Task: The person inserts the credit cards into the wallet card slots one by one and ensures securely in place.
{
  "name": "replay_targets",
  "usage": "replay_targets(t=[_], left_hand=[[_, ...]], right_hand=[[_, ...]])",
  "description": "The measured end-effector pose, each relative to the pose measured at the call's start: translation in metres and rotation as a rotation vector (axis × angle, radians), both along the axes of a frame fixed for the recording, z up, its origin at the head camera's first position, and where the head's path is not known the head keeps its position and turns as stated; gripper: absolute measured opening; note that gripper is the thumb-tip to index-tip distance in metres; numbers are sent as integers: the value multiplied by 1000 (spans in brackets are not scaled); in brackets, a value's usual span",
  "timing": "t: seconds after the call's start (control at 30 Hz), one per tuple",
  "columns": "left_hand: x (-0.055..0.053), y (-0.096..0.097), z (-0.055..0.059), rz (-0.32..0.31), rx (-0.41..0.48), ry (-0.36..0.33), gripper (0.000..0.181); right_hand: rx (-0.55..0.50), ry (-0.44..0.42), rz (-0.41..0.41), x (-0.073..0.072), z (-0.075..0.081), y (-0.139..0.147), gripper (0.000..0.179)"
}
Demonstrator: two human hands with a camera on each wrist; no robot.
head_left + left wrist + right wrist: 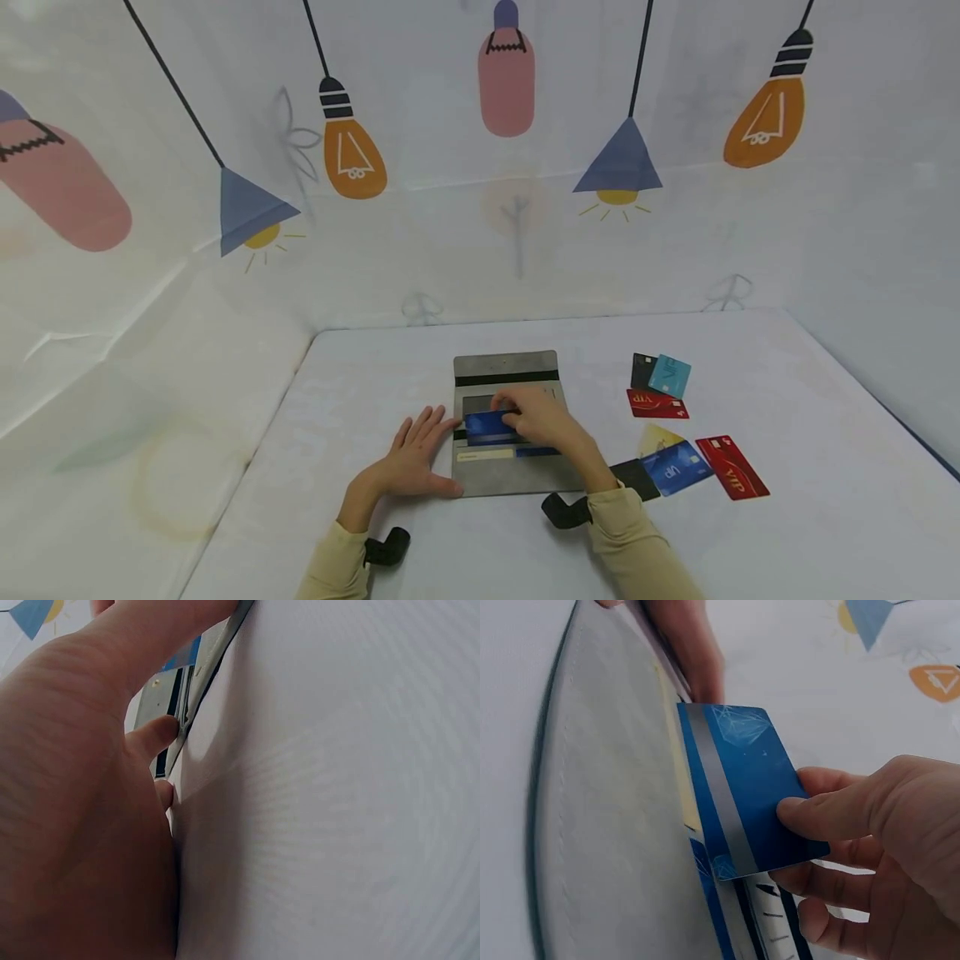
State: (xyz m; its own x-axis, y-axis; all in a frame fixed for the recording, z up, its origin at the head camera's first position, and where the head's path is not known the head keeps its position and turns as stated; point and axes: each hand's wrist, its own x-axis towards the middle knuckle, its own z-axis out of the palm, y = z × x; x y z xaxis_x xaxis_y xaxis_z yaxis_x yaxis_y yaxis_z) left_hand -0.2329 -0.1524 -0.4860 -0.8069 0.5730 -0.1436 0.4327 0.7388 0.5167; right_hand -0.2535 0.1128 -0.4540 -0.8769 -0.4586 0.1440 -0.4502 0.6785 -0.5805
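Note:
A grey card wallet (517, 479) lies unfolded on the white table. Between thumb and fingers, my right hand (542, 417) pinches a blue bank card (739, 776) by one end, over the wallet's middle. In the right wrist view the card's lower edge is right at the pocket openings. A cream card (483, 456) and another blue card (534, 452) show as strips in the wallet's pocket row. Spread beside the wallet's left side, my left hand (408, 468) rests on the table, its thumb and fingertips at the wallet's edge.
Right of the wallet lie a black card (641, 368), a light blue card (671, 377) and a red card (656, 406). Nearer are a yellow card (657, 437), a blue card (677, 468), a dark card (634, 479) beside the right forearm and a red card (732, 467).

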Motion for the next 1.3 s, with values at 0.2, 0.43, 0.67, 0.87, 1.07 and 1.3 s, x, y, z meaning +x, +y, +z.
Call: replay_targets(t=[0.2, 0.43, 0.67, 0.87, 1.07, 1.3], left_hand=[[1, 0, 2, 5, -28, -4, 105], [1, 1, 4, 12, -33, -19, 108], [0, 0, 0, 5, -30, -9, 108], [1, -1, 1, 3, -24, -6, 107], [2, 0, 4, 4, -20, -8, 107], [3, 0, 3, -4, 12, -9, 102]], right_hand=[[9, -5, -24, -3, -7, -9, 17], [2, 3, -37, -4, -12, -14, 18], [-10, -19, -39, -3, -17, -16, 19], [-6, -31, -36, 0, -17, -16, 19], [-1, -26, 8, 3, -17, -15, 21], [82, -14, 71, 7, -18, -18, 22]])
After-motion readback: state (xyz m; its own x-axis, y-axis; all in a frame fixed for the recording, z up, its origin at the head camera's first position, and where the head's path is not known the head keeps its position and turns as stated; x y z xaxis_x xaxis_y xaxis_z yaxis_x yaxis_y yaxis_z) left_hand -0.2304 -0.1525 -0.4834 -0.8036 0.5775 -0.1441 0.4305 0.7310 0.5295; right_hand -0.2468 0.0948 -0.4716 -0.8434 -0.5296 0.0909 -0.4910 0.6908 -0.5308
